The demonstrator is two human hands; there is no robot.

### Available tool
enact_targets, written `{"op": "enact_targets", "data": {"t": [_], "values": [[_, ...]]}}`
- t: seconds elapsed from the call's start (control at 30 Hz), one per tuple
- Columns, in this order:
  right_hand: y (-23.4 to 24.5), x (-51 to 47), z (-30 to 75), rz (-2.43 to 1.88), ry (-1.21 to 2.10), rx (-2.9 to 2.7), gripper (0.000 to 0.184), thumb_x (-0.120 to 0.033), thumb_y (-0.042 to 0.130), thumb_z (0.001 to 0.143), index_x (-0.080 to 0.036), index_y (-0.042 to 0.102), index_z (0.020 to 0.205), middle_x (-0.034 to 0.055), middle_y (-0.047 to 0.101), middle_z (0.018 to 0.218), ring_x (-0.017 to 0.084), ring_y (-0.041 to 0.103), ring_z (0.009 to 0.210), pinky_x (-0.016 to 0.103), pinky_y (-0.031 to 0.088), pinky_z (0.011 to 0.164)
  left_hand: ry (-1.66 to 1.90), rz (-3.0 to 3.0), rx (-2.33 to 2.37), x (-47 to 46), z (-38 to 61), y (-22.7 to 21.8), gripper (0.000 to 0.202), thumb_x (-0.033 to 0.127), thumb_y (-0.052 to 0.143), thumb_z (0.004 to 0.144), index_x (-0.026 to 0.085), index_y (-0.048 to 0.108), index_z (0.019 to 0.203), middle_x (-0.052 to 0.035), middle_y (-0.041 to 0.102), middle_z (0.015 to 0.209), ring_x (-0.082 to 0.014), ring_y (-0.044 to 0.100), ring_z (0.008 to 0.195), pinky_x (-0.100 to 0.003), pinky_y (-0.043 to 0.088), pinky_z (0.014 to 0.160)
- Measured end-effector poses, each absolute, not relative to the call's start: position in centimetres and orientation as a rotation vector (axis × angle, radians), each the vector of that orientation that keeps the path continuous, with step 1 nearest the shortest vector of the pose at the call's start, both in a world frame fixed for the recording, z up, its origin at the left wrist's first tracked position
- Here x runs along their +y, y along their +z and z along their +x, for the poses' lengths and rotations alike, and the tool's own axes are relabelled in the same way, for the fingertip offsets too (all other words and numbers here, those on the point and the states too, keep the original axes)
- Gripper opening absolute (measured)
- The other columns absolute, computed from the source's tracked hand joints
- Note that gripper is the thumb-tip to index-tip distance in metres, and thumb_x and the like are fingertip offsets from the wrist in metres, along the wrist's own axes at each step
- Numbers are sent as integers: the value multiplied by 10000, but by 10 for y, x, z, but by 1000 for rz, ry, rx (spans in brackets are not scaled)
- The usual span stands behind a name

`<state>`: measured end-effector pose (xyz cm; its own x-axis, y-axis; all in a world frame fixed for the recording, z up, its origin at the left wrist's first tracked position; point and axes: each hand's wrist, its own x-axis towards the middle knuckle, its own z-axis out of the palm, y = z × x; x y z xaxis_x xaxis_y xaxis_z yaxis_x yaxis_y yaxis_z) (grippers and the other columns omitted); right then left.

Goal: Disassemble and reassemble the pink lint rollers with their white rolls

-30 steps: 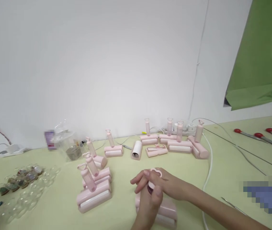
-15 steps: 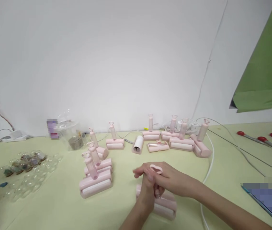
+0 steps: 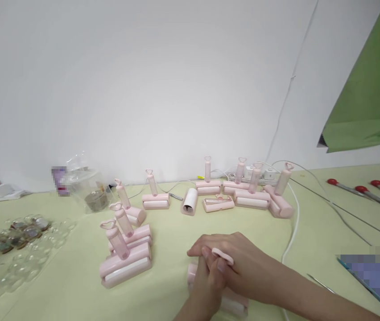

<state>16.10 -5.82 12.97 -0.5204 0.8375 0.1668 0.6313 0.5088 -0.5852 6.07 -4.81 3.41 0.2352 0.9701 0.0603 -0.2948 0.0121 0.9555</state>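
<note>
Both my hands are closed around the handle of a pink lint roller (image 3: pixel 234 304) near the front of the table. Its heart-shaped loop (image 3: pixel 222 256) pokes out between my fingers, while the body shows partly below them. My left hand (image 3: pixel 209 283) wraps the handle from the near side, thumb up by the loop. From the right, my right hand (image 3: pixel 240 258) lies over the left one, and its palm side is hidden. The handle itself is covered by the fingers.
Several pink lint rollers with upright handles stand to the left (image 3: pixel 126 265) and at the back (image 3: pixel 252 199). A white roll (image 3: pixel 190 199) lies among them. A white cable (image 3: pixel 293 232), red-handled tools (image 3: pixel 347 186), a clear tub (image 3: pixel 92 185) and a plastic tray of stones (image 3: pixel 19 236) are also there.
Both hands and the loop have moved slightly down and right in the picture, and the loop is tilted more. The view has shifted a little, bringing a thin metal tool into sight at right.
</note>
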Motion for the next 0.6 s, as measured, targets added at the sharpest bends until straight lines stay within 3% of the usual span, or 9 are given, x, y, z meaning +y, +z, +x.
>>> {"op": "enact_targets", "data": {"t": [0.13, 0.27, 0.37, 0.5, 0.6], "values": [[130, -58, 165, -1274, 967, -2135, 323, -375, 316, 876, -287, 516, 1114, 11, 629, 958, 178, 580, 826, 285, 445, 692, 1076, 1135, 708, -43, 61, 39, 574, 699, 582, 489, 182, 434, 692, 66, 361, 493, -73, 320, 439, -210, 267, 410], [130, -54, 176, -1060, 1237, -2043, 499, -541, 172, 871, -276, 392, 1231, 53, 451, 1251, 209, 411, 1136, 370, 356, 910, 970, 1315, 509, -40, 60, 53, 573, 662, 629, 479, 168, 420, 679, 74, 326, 499, -50, 276, 446, -197, 208, 422], [129, -51, 183, -957, 1261, -2012, 586, -545, 61, 866, -244, 412, 1227, 74, 452, 1243, 214, 379, 1166, 396, 308, 952, 939, 1395, 457, -43, 55, 62, 471, 537, 670, 554, 170, 400, 674, 56, 356, 570, -59, 294, 507, -197, 230, 471], [124, -42, 187, -891, 1227, -2090, 589, -584, 181, 845, -189, 569, 1046, 91, 548, 1098, 236, 528, 974, 337, 462, 735, 935, 1450, 372, -47, 47, 69, 453, 556, 628, 588, 168, 426, 705, 33, 380, 626, -87, 330, 566, -217, 269, 527], [120, -38, 184, -827, 1214, -2135, 528, -588, 318, 805, -184, 606, 987, 82, 551, 1093, 227, 542, 935, 244, 475, 572, 907, 1437, 345, -48, 45, 73, 506, 655, 549, 588, 160, 474, 666, 2, 433, 641, -129, 399, 619, -262, 316, 595]]}}
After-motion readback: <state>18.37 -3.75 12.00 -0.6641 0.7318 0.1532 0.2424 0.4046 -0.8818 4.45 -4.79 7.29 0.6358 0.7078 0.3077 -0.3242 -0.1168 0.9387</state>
